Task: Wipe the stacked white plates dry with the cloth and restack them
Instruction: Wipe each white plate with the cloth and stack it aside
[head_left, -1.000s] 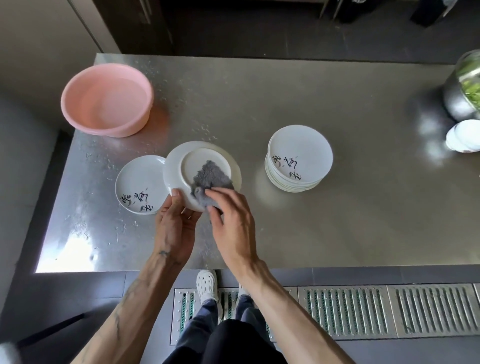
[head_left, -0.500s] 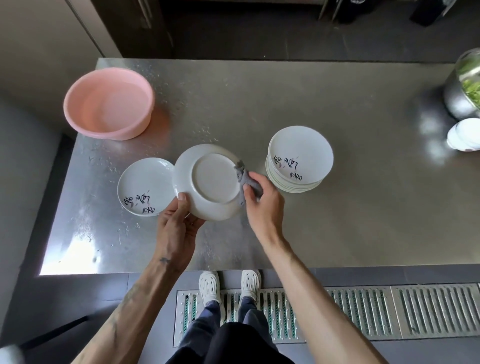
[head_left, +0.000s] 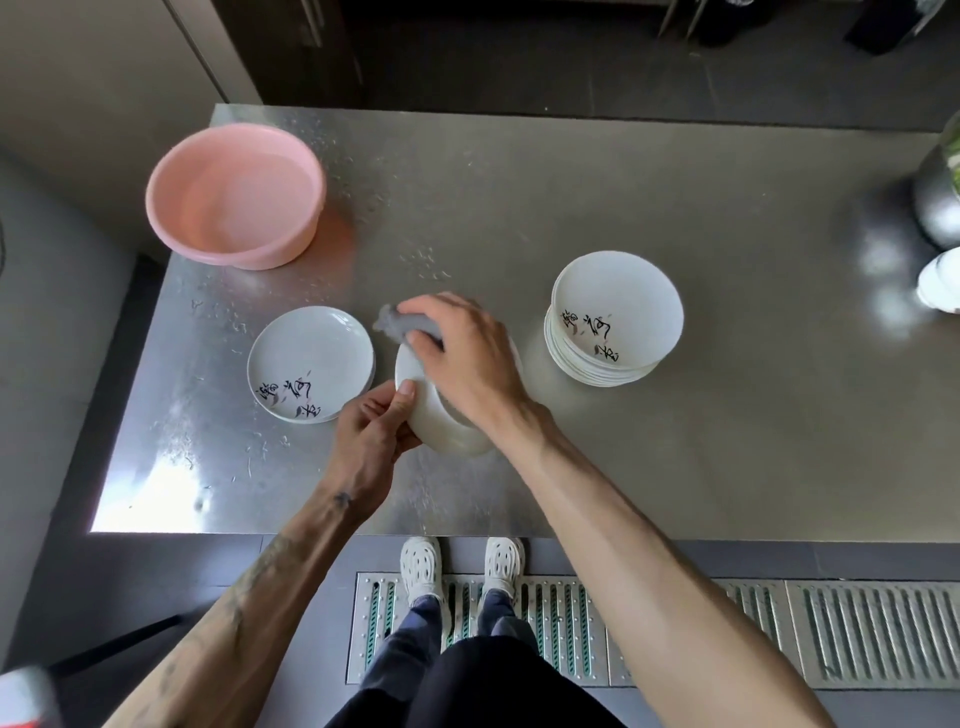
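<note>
Left hand (head_left: 371, 436) pinches the tilted plate (head_left: 441, 426) at its rim above the table (head_left: 675, 441); right hand (head_left: 467, 358) presses the grey cloth (head_left: 402, 327) on it. Rotate plate steadily, wiping the full surface.

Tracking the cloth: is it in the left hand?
No, the right hand holds the grey cloth; the left hand grips the plate.

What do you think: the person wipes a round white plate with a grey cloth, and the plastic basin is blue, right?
No. In the head view the round plastic basin is pink, not blue; the grey cloth does wipe the round white plate.
</note>
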